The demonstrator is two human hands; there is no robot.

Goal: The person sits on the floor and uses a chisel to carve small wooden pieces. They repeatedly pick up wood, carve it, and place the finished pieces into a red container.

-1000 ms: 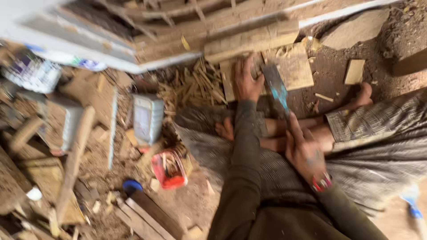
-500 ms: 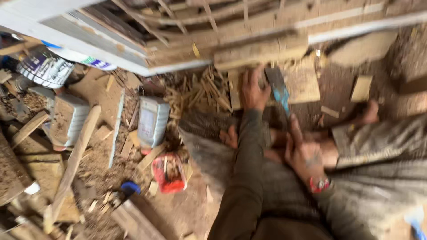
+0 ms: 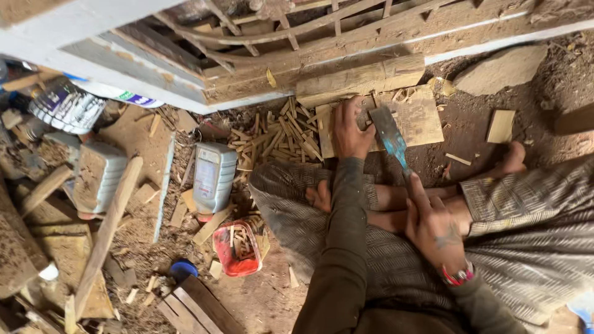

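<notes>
Person sits cross-legged on dirt floor, wooden frame along top. Flat wood board lies ahead of the knees. Left arm stretched forward, left hand clamped on a small wood piece on the board's near edge. Right hand pulled back over the lap, fist wrapped round the handle of a blue-stained chopping blade, blade tip beside the left hand. Stick pile left of the board; plastic jug, red tub further left.

Blue-stained blade, red tub, white jug.
</notes>
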